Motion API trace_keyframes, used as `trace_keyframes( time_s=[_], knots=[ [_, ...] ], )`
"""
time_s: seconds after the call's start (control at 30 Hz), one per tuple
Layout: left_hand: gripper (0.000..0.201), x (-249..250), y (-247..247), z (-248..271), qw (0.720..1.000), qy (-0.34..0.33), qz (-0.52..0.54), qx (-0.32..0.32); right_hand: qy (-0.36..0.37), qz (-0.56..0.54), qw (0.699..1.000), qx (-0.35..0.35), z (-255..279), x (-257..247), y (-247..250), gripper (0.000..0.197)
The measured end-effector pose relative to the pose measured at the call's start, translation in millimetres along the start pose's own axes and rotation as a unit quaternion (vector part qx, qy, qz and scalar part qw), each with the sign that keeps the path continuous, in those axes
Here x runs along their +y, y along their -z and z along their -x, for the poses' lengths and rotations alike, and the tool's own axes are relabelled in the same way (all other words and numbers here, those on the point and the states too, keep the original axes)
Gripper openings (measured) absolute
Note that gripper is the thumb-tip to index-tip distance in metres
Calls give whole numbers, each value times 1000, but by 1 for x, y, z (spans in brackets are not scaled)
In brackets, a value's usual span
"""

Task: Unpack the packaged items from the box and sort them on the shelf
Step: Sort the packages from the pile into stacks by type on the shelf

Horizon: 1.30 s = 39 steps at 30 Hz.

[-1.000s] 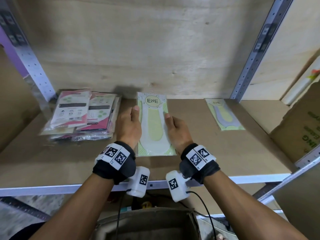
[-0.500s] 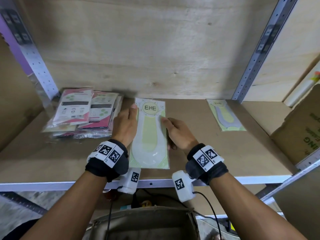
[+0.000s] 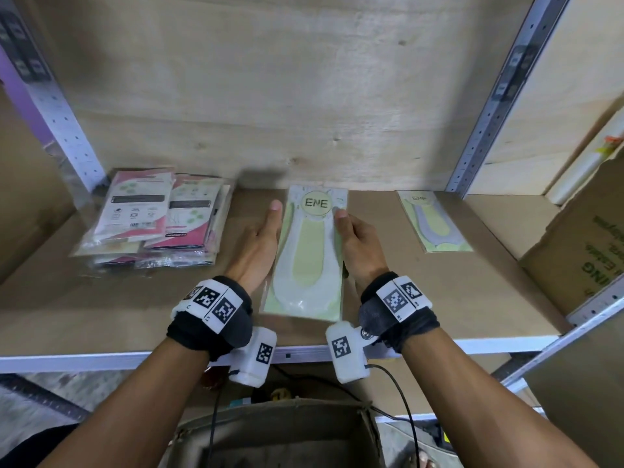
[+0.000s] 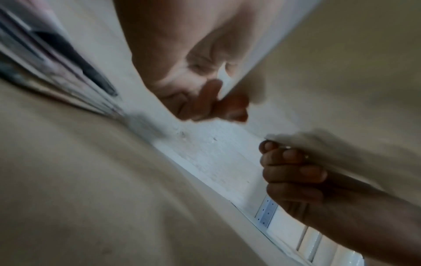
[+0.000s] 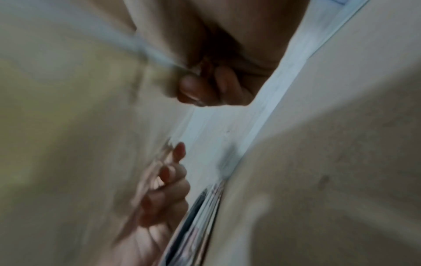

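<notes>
A flat green and white sock package (image 3: 309, 255) marked ENE lies lengthwise over the middle of the brown shelf board (image 3: 101, 305). My left hand (image 3: 260, 244) grips its left edge, thumb on top. My right hand (image 3: 359, 244) grips its right edge the same way. The blurred left wrist view shows my left hand (image 4: 205, 100) and my right hand (image 4: 291, 172), fingers curled beneath the package. The right wrist view shows my right hand (image 5: 212, 88) and the left hand (image 5: 164, 198) curled likewise. A second ENE package (image 3: 434, 222) lies to the right.
A stack of pink and white packages (image 3: 152, 221) sits at the shelf's left, close to my left hand. Metal uprights (image 3: 489, 106) frame the bay against a plywood back wall. A printed cardboard box (image 3: 580, 244) stands at the right. An open box (image 3: 270, 434) is below the shelf.
The ENE package has come a little toward the shelf's front edge between my hands. Both hands have kept their hold on its edges.
</notes>
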<state>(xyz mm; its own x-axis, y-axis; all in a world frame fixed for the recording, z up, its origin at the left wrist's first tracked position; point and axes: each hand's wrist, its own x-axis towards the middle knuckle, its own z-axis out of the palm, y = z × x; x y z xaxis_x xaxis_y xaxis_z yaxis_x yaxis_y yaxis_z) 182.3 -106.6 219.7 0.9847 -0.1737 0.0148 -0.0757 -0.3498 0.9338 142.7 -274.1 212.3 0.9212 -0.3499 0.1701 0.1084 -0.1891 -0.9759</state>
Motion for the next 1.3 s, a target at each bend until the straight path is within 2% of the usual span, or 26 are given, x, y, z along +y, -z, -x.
trace_keyframes(
  time_s=[0.1, 0.13, 0.23, 0.33, 0.47, 0.6, 0.7, 0.77, 0.83, 0.87, 0.93, 1.0, 1.03, 1.13, 1.23, 1.3],
  knots=[
    [77, -4, -1, 2, 994, -61, -85, -35, -42, -39, 997, 57, -5, -1, 7, 38],
    [76, -6, -1, 3, 990, -90, -101, -34, -56, -52, 995, 62, -5, -3, 9, 39],
    [64, -7, -2, 4, 986, -122, -113, 13, -117, -62, 991, 7, -4, -8, 11, 49],
    [60, -8, 1, 1, 987, -89, -112, 73, -142, -40, 984, -103, 0, -11, 12, 54],
    [58, -14, 5, -7, 988, -45, -84, 117, -128, -76, 961, -232, 8, -16, 14, 28],
    [47, -19, -4, -10, 992, -27, 65, 107, -114, -127, 958, -230, 10, -15, 17, 21],
    [52, -21, -9, -13, 983, 3, 134, 124, -120, -147, 957, -219, 10, -11, 16, 28],
    [48, -21, -9, -14, 982, 12, 135, 130, -120, -119, 963, -210, 7, -9, 15, 36],
    [52, -18, -5, -12, 992, 19, 66, 105, -111, -58, 976, -178, 5, -6, 16, 40],
    [54, -17, -3, -11, 997, 21, 31, 70, -107, -30, 982, -151, 3, -4, 17, 42],
    [44, -14, -1, -9, 999, 24, -8, -32, -106, 1, 989, -104, -1, 0, 25, 44],
    [28, -12, -2, -7, 991, 15, -3, -130, -109, 19, 991, -79, -6, 2, 36, 45],
    [29, -10, -5, -7, 987, 3, 7, -161, -110, 31, 991, -73, -9, 3, 43, 45],
    [41, 0, -20, -8, 981, -14, 17, -192, -129, 55, 989, -57, -15, 6, 64, 45],
    [38, 12, -43, -13, 981, -5, 30, -191, -169, 66, 982, -58, -21, 10, 86, 33],
    [35, 18, -61, -19, 982, 2, 29, -188, -191, 68, 977, -63, -26, 12, 103, 34]
  ],
)
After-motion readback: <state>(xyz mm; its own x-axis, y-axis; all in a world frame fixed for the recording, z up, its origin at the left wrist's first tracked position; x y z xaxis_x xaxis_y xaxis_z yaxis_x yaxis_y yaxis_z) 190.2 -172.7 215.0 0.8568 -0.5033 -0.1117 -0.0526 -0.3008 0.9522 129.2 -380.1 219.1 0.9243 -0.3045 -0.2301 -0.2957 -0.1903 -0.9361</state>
